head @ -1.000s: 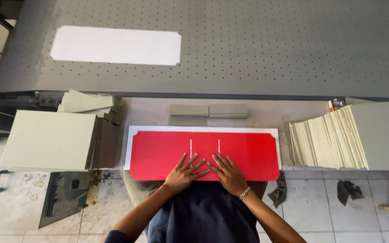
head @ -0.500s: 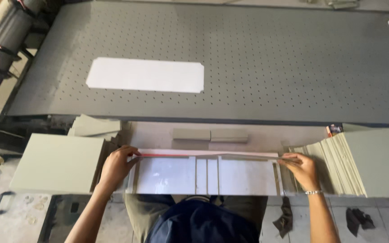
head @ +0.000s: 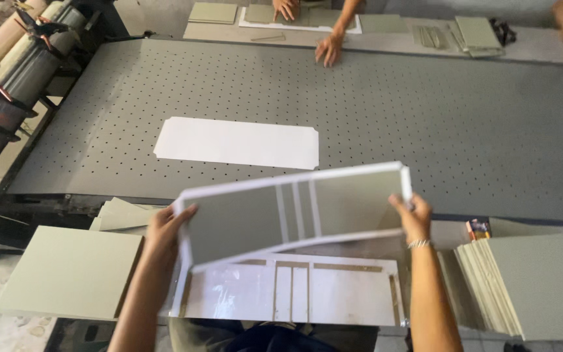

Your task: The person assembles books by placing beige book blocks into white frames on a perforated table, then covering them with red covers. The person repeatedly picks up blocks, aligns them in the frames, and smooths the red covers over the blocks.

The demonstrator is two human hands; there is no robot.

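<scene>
My left hand (head: 167, 229) and my right hand (head: 412, 215) hold up a wide sheet (head: 294, 208) by its two short ends. The side facing me shows grey board panels framed by white paper margins. It is tilted, raised above a glossy white jig plate (head: 333, 296) with tan guide strips on the bench in front of me. Beyond it a white cut sheet (head: 236, 142) lies flat on the perforated grey belt (head: 425, 124).
Stack of grey boards (head: 73, 270) at the left, loose boards (head: 122, 214) behind it. Fanned stack of grey boards (head: 522, 287) at the right. Rollers (head: 8, 85) at the far left. Other people's hands (head: 328, 49) work at the belt's far edge among boards.
The red sheet I was pressing flat has been gripped at both ends, turned over and lifted off the jig plate. My view has tilted up toward the belt.
</scene>
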